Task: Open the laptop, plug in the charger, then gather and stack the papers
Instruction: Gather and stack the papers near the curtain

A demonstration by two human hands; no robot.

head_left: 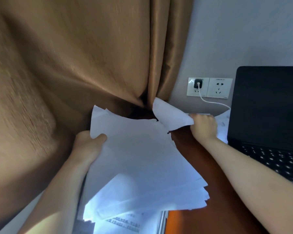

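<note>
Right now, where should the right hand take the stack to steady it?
Probably the stack by its right edge, across from the left hand, coming from the right: only its left edge is gripped; the sheets fan out at the near corner. The right hand holds a curled sheet.

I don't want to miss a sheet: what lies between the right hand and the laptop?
Head view: more loose papers lie there, between the right hand and the open laptop; the white charger cable runs above them.
</note>
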